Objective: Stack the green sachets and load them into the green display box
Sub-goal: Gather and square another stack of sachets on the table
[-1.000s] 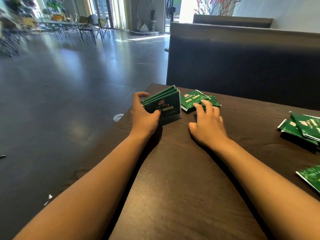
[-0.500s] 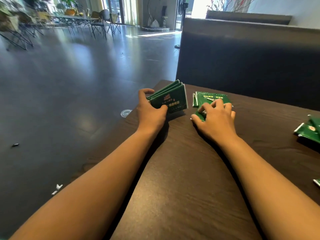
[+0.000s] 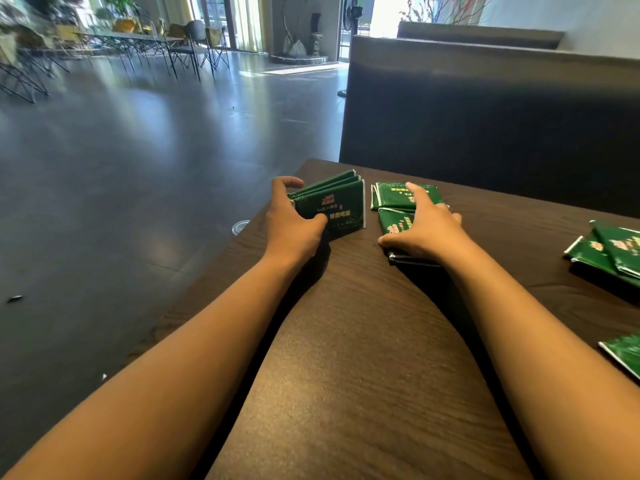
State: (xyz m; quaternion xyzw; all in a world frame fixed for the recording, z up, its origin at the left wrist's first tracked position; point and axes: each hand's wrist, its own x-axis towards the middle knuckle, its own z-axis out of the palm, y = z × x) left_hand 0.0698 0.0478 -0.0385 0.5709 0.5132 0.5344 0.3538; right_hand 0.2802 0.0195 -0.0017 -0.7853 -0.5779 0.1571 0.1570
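Green sachets stand clamped in the left hand near the table edge at eleven o'clock, while the right hand seemingly pinches a flat pile beside.

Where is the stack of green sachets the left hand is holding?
In the head view the stack of green sachets stands on edge in the left hand, near the table's far left corner, left of the flat sachets.
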